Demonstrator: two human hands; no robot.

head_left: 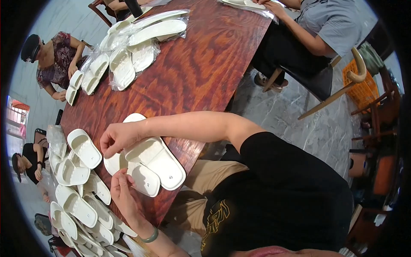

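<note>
My right hand reaches across from the right, fingers curled in a pinch beside the strap end of a small white slide slipper. Below it, my left hand has its thumb and fingertips drawn together at that slipper's near side. Whatever either pinch holds is too small to make out. A larger white slide slipper lies right alongside the small one, sole down, partly behind my right wrist. Another white piece shows just beyond that wrist. A bracelet circles my left wrist.
White slippers heap along the left table edge. More, some in clear plastic, lie at the far end of the reddish wooden table. Co-workers sit at the left, far side and upper right. A chair and orange crate stand right.
</note>
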